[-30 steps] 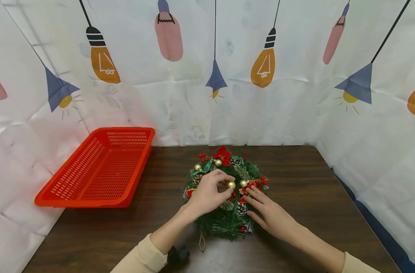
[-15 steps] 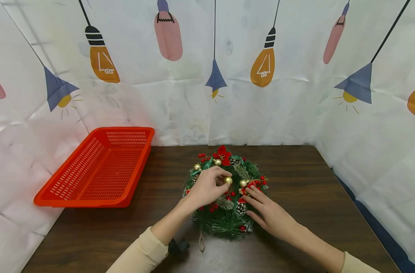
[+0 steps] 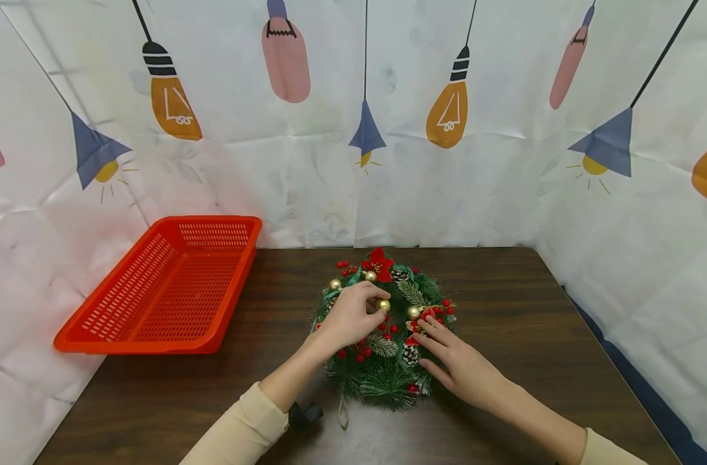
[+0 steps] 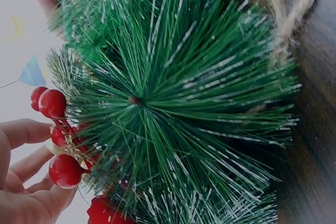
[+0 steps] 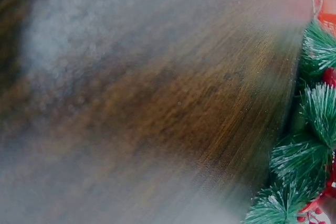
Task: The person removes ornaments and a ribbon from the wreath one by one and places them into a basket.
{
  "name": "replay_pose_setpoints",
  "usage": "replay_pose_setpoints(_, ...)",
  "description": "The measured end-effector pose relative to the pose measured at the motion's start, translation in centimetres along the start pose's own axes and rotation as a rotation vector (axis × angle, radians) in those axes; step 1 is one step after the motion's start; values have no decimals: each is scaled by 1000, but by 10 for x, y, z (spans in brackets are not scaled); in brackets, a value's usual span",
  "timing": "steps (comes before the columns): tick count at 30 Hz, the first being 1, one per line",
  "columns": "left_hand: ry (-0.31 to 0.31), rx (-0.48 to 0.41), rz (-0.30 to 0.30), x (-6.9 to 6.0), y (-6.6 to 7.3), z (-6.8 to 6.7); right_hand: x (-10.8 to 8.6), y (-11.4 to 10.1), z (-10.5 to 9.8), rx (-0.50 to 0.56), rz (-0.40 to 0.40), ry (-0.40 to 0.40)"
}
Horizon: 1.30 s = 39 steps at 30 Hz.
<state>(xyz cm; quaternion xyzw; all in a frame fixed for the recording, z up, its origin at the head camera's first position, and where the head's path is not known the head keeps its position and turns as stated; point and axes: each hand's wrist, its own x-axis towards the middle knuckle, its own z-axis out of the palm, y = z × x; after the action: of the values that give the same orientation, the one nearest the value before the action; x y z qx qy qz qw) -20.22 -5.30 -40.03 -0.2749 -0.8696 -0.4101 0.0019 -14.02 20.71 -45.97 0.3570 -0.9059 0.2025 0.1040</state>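
Note:
A green Christmas wreath (image 3: 388, 382) with red berries, pinecones, red flowers and gold balls lies on the dark wooden table. My left hand (image 3: 350, 318) is over its middle and pinches a gold ball (image 3: 384, 305) between thumb and fingers. In the left wrist view, red berries (image 4: 65, 170) partly cover the fingertips of that hand (image 4: 23, 182). My right hand (image 3: 461, 365) rests on the wreath's right side with fingers extended, near a red flower and a pinecone (image 3: 410, 355). The right wrist view catches only wreath needles (image 5: 302, 161) at its edge, without the hand.
A red plastic basket (image 3: 225, 310) stands at the back left of the table (image 3: 505, 290). A twine loop (image 3: 343, 414) sticks out at the wreath's near side. Beside the left sleeve is a small black object (image 3: 306, 414). A printed white curtain (image 3: 307, 194) hangs behind.
My left hand has drawn the gold ball a little to the left and away from me, off the wreath's right part. The right hand stays in place.

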Motion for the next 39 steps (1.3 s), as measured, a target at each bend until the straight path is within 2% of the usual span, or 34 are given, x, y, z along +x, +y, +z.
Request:
replay_pose_setpoints(12,-18,96,-28,3,-7,0,-1,1,-1,-4,12,-22)
replay_pose_setpoints(19,-39,139,-23,6,-12,3,-1,1,-1,0,5,-19)
replay_pose_setpoints(29,-73,162,-33,8,-13,3,-1,2,0,6,5,-20)
replay_pose_setpoints(39,-54,154,-29,9,-12,-2,-1,2,-1,5,10,-27)
